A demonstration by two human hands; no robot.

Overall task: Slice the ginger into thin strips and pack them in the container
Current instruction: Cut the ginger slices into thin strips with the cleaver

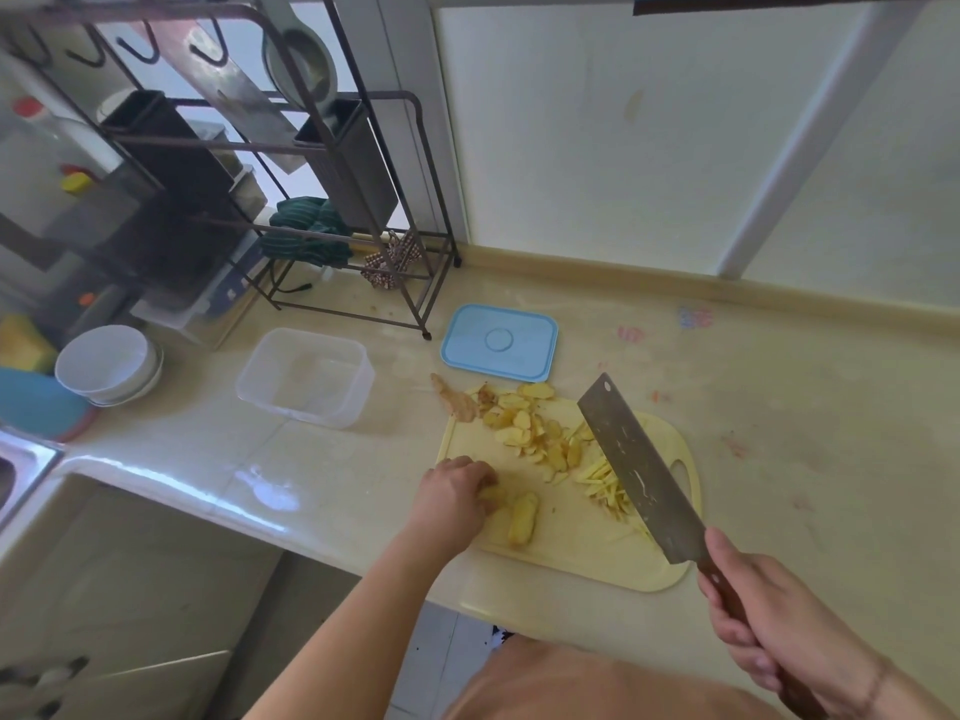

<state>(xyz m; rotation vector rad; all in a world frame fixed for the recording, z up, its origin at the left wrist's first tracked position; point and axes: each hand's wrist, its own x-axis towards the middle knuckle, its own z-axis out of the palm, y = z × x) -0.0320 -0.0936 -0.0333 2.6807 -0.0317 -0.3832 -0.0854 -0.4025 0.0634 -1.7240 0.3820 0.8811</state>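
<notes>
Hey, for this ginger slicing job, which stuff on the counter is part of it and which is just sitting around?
Part of the job: ginger slices, cut strips, cutting board, cleaver held by the right hand, left hand on a few slices, clear container, blue lid.

Just sitting around: white bowls, metal rack, green cloth.

Pale yellow cutting board [566, 553], yellow ginger strips [605, 483], light blue lid [500, 341] (clear container [305, 375]), beige bench [779, 433].
</notes>
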